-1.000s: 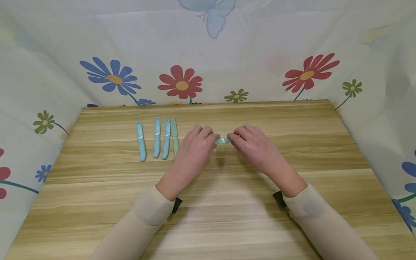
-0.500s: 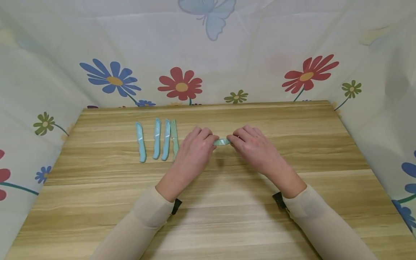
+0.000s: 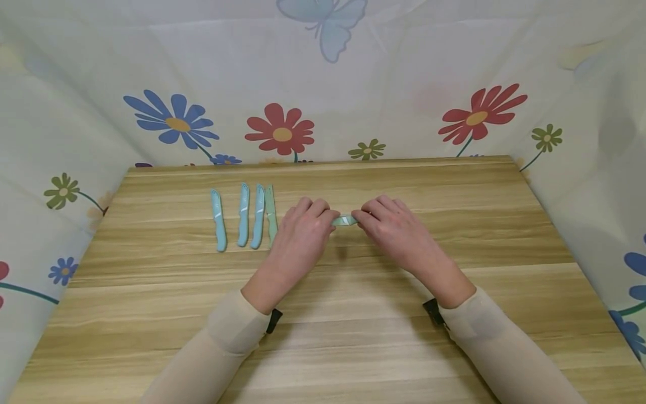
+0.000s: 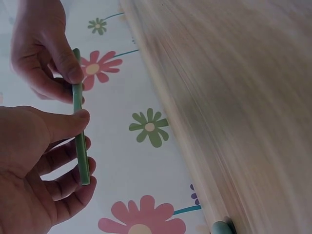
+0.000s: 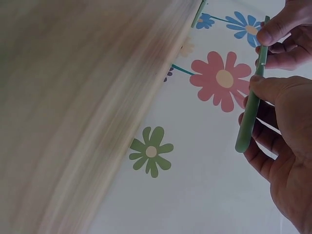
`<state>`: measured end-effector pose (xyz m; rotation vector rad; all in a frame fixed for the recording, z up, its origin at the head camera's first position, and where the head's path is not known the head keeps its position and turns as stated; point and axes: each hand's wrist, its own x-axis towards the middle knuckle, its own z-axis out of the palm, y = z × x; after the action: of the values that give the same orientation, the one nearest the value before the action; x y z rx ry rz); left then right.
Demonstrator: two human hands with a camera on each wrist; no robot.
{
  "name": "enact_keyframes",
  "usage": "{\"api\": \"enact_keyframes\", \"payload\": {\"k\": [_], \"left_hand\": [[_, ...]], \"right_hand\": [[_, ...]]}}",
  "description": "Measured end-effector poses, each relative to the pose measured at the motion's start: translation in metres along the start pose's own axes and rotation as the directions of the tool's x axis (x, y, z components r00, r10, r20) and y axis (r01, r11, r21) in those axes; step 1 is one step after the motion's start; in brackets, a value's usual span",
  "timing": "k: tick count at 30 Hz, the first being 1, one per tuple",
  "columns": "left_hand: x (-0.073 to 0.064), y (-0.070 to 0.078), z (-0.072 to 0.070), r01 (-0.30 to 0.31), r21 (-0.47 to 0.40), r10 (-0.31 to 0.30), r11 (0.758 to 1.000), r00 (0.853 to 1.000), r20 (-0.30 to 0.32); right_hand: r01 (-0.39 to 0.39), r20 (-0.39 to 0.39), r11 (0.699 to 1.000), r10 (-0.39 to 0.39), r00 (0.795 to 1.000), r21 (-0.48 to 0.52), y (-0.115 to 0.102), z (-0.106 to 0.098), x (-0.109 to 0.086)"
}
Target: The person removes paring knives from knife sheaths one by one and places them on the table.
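A green knife [image 3: 345, 221], its blade end in a matching cover, is held crosswise above the table between both hands. My left hand [image 3: 304, 229] pinches the covered blade end between thumb and fingers. Opposite it, my right hand [image 3: 396, 230] grips the handle, whose rounded end shows in the right wrist view on the knife [image 5: 247, 119]. In the head view the fingers hide both ends of it. Left of my left hand lies another green knife [image 3: 271, 207], its lower end hidden behind that hand.
Three light blue knives, the leftmost blue knife [image 3: 218, 220], the middle blue knife [image 3: 244, 215] and the right blue knife [image 3: 258, 216], lie roughly parallel on the wooden table [image 3: 353, 348]. A flowered white cloth [image 3: 393, 73] surrounds the table at the back and sides.
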<state>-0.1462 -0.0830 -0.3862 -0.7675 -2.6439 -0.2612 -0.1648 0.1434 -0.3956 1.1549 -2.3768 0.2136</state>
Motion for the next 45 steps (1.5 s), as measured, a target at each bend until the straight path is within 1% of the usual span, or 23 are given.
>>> {"api": "enact_keyframes", "payload": {"k": [8,11,19,26,37,45], "left_hand": [[-0.0005,0.001,-0.001,0.005,0.071,-0.007,0.997,1.0,0.026],[-0.0006,0.0009,-0.0014,0.007,0.08,-0.01,0.997,1.0,0.029],[-0.0005,0.0014,-0.0026,0.006,0.042,-0.007,0.999,1.0,0.022],[0.0001,0.0004,-0.0031,-0.004,0.047,0.004,0.999,1.0,-0.005],[0.0001,0.0005,-0.0047,0.003,0.041,-0.003,0.999,1.0,0.0],[-0.0005,0.0002,-0.0055,0.009,0.029,-0.009,1.0,1.0,-0.001]], "right_hand": [[-0.012,0.036,1.0,0.013,0.999,-0.013,-0.0011,-0.0021,-0.0007],[-0.012,0.038,1.0,0.012,0.999,-0.018,-0.0018,-0.0024,-0.0001],[-0.019,0.046,1.0,0.02,0.999,-0.021,-0.0026,-0.0028,0.0005],[-0.028,0.037,1.0,0.029,0.999,-0.011,-0.0011,-0.0034,-0.0001],[-0.027,0.003,1.0,0.027,1.0,0.012,-0.0001,-0.0024,-0.0002],[-0.034,0.008,0.999,0.033,0.999,0.02,0.0,-0.003,0.0]]}}
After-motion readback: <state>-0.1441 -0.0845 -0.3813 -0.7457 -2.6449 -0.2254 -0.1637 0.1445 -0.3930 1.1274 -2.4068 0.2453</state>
